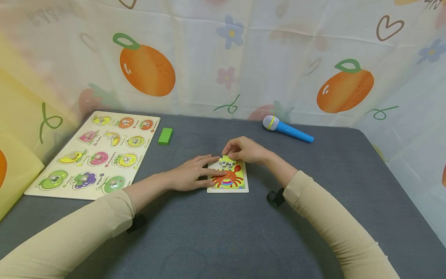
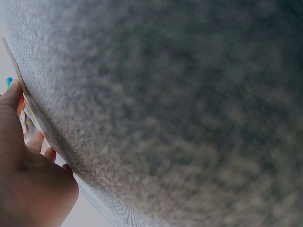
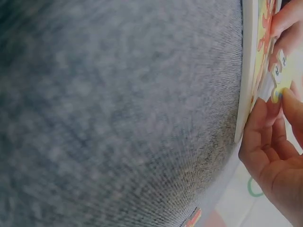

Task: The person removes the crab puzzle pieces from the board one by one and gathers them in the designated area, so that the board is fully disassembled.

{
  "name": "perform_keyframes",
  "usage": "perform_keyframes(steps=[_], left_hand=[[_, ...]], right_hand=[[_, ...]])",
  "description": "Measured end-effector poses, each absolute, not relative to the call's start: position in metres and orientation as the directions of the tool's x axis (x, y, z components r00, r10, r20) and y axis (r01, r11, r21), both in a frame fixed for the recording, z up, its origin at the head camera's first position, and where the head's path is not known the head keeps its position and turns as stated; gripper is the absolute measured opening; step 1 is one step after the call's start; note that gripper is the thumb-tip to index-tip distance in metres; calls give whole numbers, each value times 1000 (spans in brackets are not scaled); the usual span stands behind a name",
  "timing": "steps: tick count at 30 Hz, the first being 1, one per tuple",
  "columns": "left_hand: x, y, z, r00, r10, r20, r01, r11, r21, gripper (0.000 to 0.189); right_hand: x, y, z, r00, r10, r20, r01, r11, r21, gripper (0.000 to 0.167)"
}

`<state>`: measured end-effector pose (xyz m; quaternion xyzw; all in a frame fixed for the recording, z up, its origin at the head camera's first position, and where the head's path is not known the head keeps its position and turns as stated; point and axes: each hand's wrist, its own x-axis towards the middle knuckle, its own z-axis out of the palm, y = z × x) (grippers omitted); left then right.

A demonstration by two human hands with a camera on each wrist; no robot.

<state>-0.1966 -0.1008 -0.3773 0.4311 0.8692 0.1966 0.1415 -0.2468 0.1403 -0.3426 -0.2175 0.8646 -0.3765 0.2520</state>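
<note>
A small crab jigsaw puzzle (image 1: 228, 185) lies in its pale board on the grey table. My right hand (image 1: 248, 150) pinches a yellow puzzle piece (image 1: 227, 161) with printed eyes between thumb and fingers, over the upper part of the board. In the right wrist view the same yellow piece (image 3: 281, 75) stands tilted up from the board. My left hand (image 1: 191, 173) rests across the board's left side with its fingers stretched out, fingertips on the red crab picture. In the left wrist view, the fingers (image 2: 14, 94) lie along the board's edge.
A large fruit peg board (image 1: 136, 170) lies at the left. Close to its right edge is a green block (image 1: 165, 136). A blue toy microphone (image 1: 294, 132) lies at the back right. Behind the table hangs a fruit-printed curtain (image 1: 202, 58).
</note>
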Motion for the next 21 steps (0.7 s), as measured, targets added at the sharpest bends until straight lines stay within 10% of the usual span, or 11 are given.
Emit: perform_keyframes(steps=[21], left_hand=[[-195,-101,-378,-597,799,-72,701,563,438,48]], right_hand=[[-260,215,-327,-845,-481,-235,-132,613,-779,26]])
